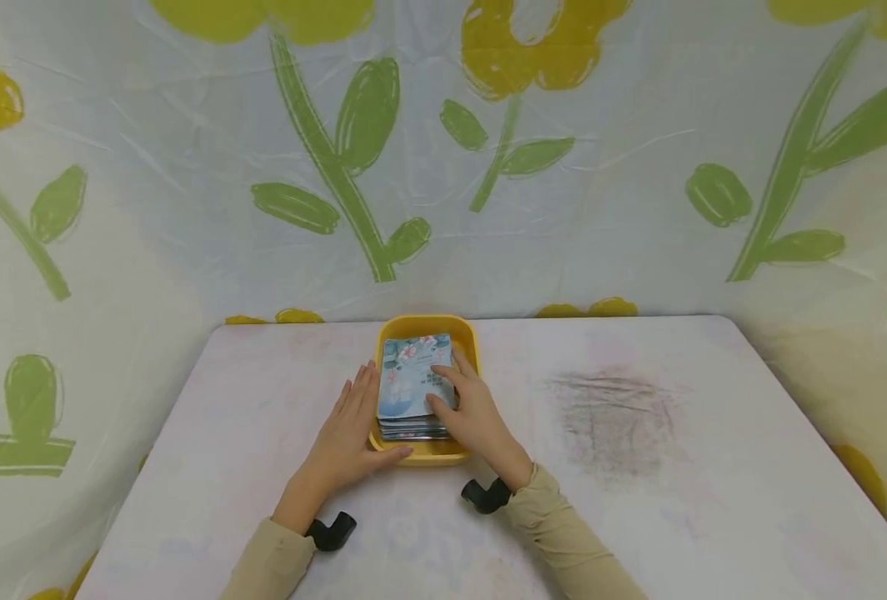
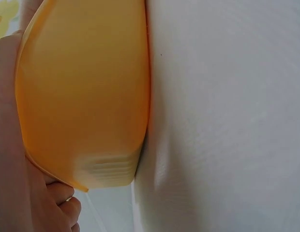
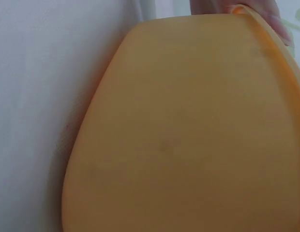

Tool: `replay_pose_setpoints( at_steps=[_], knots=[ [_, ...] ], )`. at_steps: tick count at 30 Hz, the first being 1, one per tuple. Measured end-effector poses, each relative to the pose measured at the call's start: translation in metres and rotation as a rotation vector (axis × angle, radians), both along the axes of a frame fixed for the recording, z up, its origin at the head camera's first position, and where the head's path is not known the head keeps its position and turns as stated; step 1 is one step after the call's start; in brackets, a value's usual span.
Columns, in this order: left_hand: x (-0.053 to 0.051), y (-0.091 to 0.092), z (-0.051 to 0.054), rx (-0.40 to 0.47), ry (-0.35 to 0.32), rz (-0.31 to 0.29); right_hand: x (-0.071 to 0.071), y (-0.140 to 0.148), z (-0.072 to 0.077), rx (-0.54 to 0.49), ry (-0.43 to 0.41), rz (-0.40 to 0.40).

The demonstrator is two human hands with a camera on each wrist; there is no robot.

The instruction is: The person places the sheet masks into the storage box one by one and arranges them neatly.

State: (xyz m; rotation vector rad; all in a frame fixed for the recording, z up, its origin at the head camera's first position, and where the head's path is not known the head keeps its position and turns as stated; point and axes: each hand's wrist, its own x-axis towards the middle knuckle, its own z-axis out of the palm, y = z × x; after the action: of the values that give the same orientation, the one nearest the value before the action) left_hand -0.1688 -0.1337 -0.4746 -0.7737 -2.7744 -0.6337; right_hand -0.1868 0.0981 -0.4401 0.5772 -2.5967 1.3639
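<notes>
A stack of flat packets (image 1: pixel 413 383), the top one pale blue with a floral print, lies in a yellow basket (image 1: pixel 430 457). My left hand (image 1: pixel 348 433) lies along the basket's left rim with its fingers straight, the thumb reaching over the front rim. My right hand (image 1: pixel 477 412) rests over the stack's right side; its thumb and index finger touch the top packet. The other right fingers go down by the basket's right wall, their tips partly hidden. The wrist views show mainly the basket's outer wall (image 2: pixel 87 92), with left fingers (image 2: pixel 55 208) beside it.
The basket stands near the back edge of a whitish table (image 1: pixel 263 375). Dark smudges (image 1: pixel 616 417) mark the tabletop on the right. A flower-patterned sheet (image 1: pixel 623 233) hangs behind. A black bent piece (image 1: pixel 331 532) sits at each wrist.
</notes>
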Motion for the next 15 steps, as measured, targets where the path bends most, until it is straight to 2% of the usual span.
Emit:
replay_pose_setpoints(
  at_steps=[6, 11, 15],
  knots=[
    [-0.0008, -0.0004, -0.0014, 0.000, 0.008, 0.007, -0.0014, 0.0014, 0.0008, -0.055, -0.032, 0.012],
    [0.0007, -0.0010, -0.0025, -0.015, -0.021, 0.015, 0.0000, -0.0025, -0.0026, 0.007, -0.024, -0.006],
    [0.0013, -0.0013, -0.0027, -0.005, -0.011, 0.015, 0.0010, -0.0069, -0.0049, 0.057, 0.001, -0.015]
  ],
)
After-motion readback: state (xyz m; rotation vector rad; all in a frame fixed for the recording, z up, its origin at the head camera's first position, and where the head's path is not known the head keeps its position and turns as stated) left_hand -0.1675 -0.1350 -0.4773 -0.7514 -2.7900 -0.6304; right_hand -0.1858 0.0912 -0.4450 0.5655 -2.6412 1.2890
